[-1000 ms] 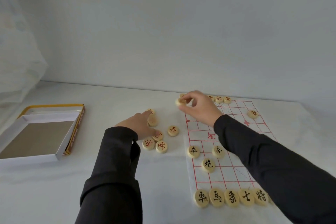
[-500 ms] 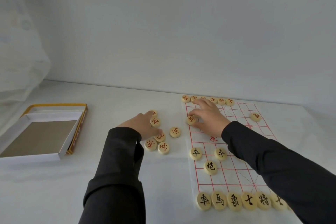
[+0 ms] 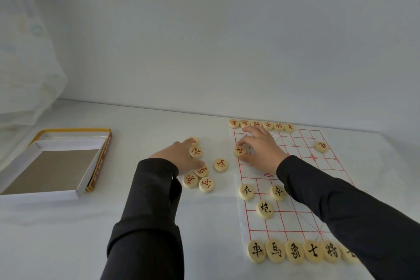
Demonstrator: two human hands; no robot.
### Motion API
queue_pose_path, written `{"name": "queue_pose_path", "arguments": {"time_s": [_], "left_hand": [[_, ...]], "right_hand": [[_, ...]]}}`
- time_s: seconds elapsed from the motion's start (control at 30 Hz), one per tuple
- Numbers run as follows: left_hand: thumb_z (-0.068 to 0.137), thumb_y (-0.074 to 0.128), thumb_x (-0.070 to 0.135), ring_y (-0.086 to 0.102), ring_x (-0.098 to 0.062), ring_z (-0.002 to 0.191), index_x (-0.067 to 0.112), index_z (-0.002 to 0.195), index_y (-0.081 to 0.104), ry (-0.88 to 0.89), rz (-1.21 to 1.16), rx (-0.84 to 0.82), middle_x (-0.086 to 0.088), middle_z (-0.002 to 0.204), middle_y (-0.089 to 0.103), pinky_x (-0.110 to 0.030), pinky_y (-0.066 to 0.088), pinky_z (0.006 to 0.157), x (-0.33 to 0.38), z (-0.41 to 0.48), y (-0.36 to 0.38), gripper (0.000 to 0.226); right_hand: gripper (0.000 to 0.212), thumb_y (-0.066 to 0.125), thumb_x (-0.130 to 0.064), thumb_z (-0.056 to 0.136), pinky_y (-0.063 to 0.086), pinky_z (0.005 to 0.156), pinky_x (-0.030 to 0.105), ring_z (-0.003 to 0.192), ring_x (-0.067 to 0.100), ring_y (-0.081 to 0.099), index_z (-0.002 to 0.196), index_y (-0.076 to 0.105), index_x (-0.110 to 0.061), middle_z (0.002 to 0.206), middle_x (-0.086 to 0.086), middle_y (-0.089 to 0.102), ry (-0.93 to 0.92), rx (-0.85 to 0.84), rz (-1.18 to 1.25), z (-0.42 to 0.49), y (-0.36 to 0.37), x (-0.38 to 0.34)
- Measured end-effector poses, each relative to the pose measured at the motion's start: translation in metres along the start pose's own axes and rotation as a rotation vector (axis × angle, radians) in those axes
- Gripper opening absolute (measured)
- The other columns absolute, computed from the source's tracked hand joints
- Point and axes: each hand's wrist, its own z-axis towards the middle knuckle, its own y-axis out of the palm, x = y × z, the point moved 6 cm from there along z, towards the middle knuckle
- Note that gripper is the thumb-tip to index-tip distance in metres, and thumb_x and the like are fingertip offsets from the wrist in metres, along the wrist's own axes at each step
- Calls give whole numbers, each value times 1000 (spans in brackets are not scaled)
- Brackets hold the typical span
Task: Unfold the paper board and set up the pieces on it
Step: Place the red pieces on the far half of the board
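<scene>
— Your right hand (image 3: pixel 261 150) dropped from the far row (image 3: pixel 268 125), pinching a round pale wooden disc (image 3: pixel 239 151) at the red-gridded paper board's (image 3: pixel 302 166) left edge.
— And my left hand (image 3: pixel 179 159)?
— Relaxed over loose discs (image 3: pixel 220 165). Light, rigid; rims judged the best hold.

Hands outstretched: left hand (image 3: pixel 179 158) flattened, right hand (image 3: pixel 261 150) curled.

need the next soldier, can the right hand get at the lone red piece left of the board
Probably yes: the lone red piece lies close beside the right hand with bare table between, though that hand now pinches another soldier.
</scene>
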Motion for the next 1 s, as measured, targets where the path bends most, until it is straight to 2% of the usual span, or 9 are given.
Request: {"name": "queue_pose_path", "arguments": {"time_s": [0.13, 0.27, 0.4, 0.57, 0.67, 0.87, 1.0], "left_hand": [[90, 55, 44, 58, -24, 105, 25, 148, 16, 2, -6, 2, -7, 130, 51, -32, 48, 91, -1, 1, 0, 72], [89, 55, 44, 59, -22, 104, 25, 147, 17, 6, -5, 3, -6, 129, 51, -33, 49, 90, -2, 2, 0, 72], [90, 55, 44, 58, -22, 105, 25, 148, 17, 17, -14, 4, -6, 130, 51, -32, 48, 91, -2, 1, -1, 72], [90, 55, 43, 58, -21, 105, 24, 147, 19, 27, -8, 2, -6, 127, 53, -32, 48, 90, -1, 0, -2, 70], [90, 55, 43, 58, -21, 105, 23, 147, 20, 27, -3, 5, -6, 128, 52, -33, 48, 92, -1, -1, -2, 70], [90, 53, 44, 56, -22, 109, 26, 148, 17, 32, -46, 46, -6, 135, 48, -33, 46, 94, 0, 0, -6, 70], [92, 52, 38, 60, -14, 91, 26, 147, 19, 58, -106, 66, -4, 138, 45, -26, 48, 82, 5, -1, -6, 65]], "right_hand": [[35, 62, -34, 87, 14, 112, 33, 137, 19, 21, 119, 59, -21, 146, 0, 34, 9, -13, 2, 1, 0, 0], [45, 55, -35, 91, 15, 113, 30, 137, 17, 23, 132, 48, -21, 145, -2, 36, 2, 23, 12, -1, -2, -8], [40, 54, -27, 93, 21, 109, 26, 130, 16, 32, 131, 50, -17, 135, -2, 45, -100, 80, 101, -8, -8, -36], [41, 48, -29, 95, 28, 103, 29, 121, 16, 37, 135, 46, -21, 129, -3, 47, -230, -67, -43, -12, 6, -70], [40, 48, -22, 95, 35, 97, 33, 114, 20, 42, 135, 46, -20, 126, 0, 48, -258, -136, -156, -11, 15, -76], [42, 59, -11, 89, 45, 85, 30, 102, 22, 53, 129, 51, -19, 120, -1, 45, -135, -216, 36, -9, 14, -76], [28, 69, -12, 82, 47, 83, 27, 94, 18, 54, 109, 64, -16, 108, 1, 54, -54, -208, 184, -8, 10, -73]]}}
